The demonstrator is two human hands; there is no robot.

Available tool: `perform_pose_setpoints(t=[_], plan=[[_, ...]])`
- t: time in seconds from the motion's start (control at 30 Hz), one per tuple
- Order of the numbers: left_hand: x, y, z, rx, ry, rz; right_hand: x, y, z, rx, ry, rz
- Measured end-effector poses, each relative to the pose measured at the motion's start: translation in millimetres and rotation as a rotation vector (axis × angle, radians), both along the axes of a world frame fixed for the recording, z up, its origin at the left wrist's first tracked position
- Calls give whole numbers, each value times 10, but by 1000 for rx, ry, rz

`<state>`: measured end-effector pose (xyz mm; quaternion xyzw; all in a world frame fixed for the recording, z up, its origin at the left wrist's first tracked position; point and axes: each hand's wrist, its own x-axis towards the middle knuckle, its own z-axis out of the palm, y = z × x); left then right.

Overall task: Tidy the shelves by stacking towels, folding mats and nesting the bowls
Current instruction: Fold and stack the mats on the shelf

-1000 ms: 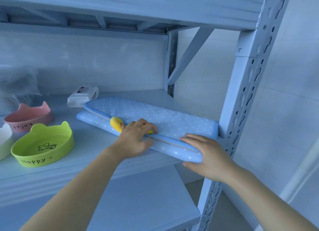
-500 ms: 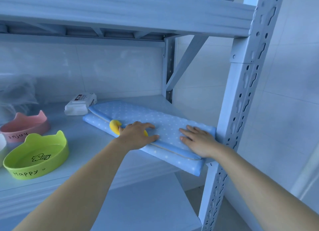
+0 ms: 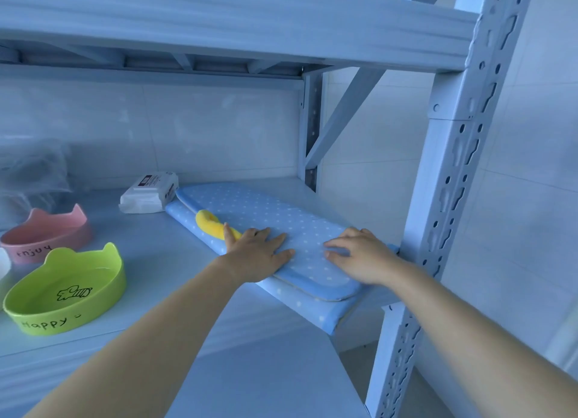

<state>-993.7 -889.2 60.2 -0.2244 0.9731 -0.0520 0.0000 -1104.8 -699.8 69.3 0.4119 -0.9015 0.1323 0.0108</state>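
A blue mat (image 3: 262,211) with white dots lies folded in half on the shelf board (image 3: 162,261), its near end hanging over the front edge. A yellow tab (image 3: 209,224) sticks out of its left side. My left hand (image 3: 256,252) lies flat on the top layer beside that tab. My right hand (image 3: 364,255) presses flat on the mat's near right part, close to the upright post. At the left stand a green bowl (image 3: 67,292) marked "Happy" and a pink bowl (image 3: 43,234) behind it.
A white pack of wipes (image 3: 150,192) touches the mat's far end. A perforated metal post (image 3: 450,180) rises at the right, with a diagonal brace (image 3: 344,117) behind. A crumpled clear bag (image 3: 31,170) sits at the back left. A white bowl's edge (image 3: 3,263) shows at far left.
Both hands have moved from the mat's front edge up onto its top, fingers now flat. The mat has slid further onto the shelf toward the back.
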Motion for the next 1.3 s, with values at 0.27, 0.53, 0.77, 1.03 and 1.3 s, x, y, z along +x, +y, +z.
perform_pose_setpoints(t=[0.27,0.53,0.77,1.03,1.3], plan=[[125,-266,50,96,-2,-110,203,40,-154,165,-34,5],[154,48,26,-36,417,-8,324,53,-92,200,-12,-166],[172,188,-170,362,273,-160,346,191,-155,175,12,-238],[166,255,-106,406,209,-127,332,223,-95,-160,5,-205],[616,223,-86,326,429,-121,635,79,-79,-468,-38,37]])
